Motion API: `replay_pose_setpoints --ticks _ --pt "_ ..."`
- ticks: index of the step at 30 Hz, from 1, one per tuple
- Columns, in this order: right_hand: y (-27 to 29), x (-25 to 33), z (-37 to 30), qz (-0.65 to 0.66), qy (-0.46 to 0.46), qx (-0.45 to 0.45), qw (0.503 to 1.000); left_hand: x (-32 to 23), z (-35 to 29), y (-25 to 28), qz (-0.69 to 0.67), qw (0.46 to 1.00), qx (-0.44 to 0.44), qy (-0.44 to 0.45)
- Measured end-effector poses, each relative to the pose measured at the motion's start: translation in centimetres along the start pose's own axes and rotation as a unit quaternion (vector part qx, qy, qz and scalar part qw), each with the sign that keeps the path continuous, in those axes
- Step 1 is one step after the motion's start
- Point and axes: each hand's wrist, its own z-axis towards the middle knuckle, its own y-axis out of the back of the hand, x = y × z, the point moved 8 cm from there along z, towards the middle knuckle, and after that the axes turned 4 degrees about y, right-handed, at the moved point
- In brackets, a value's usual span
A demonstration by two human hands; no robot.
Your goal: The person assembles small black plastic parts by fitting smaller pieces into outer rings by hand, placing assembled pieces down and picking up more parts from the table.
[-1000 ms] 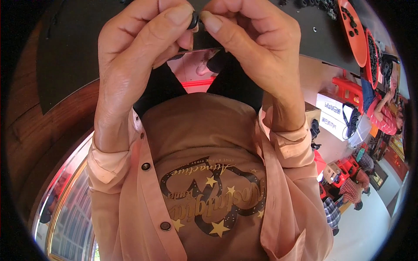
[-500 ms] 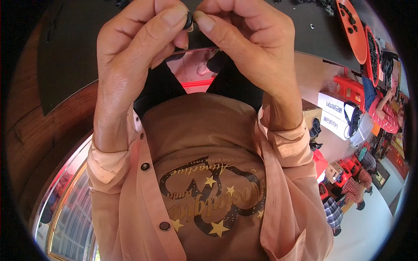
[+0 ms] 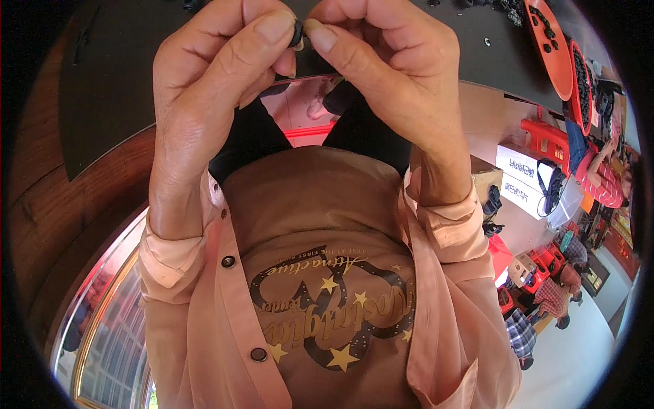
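Near the top of the view, my left hand pinches a small black rounded piece between thumb and fingers. Its kind is too small to make out. Just to the right, my right hand is closed in a pinch, thumb tip against the forefinger, a slight gap from the black piece. Whatever it may hold is hidden. Both hands are raised over the near edge of a dark table.
An orange-red plate with small black pieces lies at the right, beside a red basket of black bits. A small pale ring and a black heap are on the table. Right of me stand white boxes; people sit farther off.
The black piece has turned slightly between my left fingers. Both hands have shifted only a little, remaining close together.
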Motion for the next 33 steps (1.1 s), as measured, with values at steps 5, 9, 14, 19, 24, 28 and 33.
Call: replay_pose_setpoints --ticks 5,9,14,19,24,28,33 --pt "0.0 -1.1 0.3 0.000 -0.003 0.002 1.000 0.2 0.0 0.0 0.001 1.000 0.001 -0.010" --pt "-0.2 1.2 -0.1 -0.044 0.338 0.013 0.940 0.0 0.0 0.1 0.006 1.000 -0.022 0.012" --pt "-0.1 1.1 -0.2 -0.040 0.325 0.018 0.945 0.2 0.2 -0.2 -0.003 1.000 -0.022 0.008" --pt "0.0 0.3 -0.4 0.022 0.259 0.019 0.965 0.4 0.1 -0.2 0.013 0.999 -0.039 0.021" --pt "0.1 1.3 -0.6 -0.066 0.330 0.009 0.942 0.2 0.1 -0.5 -0.001 1.000 -0.021 0.005" --pt "0.2 1.4 -0.5 -0.071 0.335 -0.001 0.940 0.2 0.2 -0.6 0.007 1.000 -0.026 0.005" --pt "0.5 1.5 0.0 -0.043 0.166 0.003 0.985 0.4 0.3 -0.1 -0.018 0.999 -0.028 0.011"
